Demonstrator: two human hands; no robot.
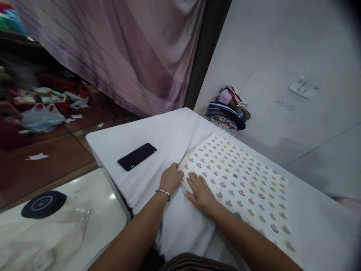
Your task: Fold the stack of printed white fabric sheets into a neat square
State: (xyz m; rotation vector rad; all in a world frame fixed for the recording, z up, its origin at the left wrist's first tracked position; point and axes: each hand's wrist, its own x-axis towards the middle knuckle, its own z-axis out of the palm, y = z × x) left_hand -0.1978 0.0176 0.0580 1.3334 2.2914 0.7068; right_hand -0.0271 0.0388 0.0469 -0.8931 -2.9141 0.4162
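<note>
A white cloth [234,184] printed with grey shapes and small red, blue and yellow figures lies flat on the white-covered table [152,130]. Several layers show along its left edge. My left hand [171,178], with a bracelet at the wrist, is closed at the near left corner of the cloth, its fingertips partly hidden by the layers. Just right of it, my right hand [200,194] rests palm down on the cloth near the same corner, fingers stretched out. To the left of my hands lies a black phone [137,156].
A pile of folded fabrics [229,111] stands beyond the table against the white wall [282,56]. Pinkish curtain [146,49] hangs behind. At the lower left, a second table [98,192] holds a round black object [43,204] and clear plastic. Bags [42,117] and scraps lie on the floor.
</note>
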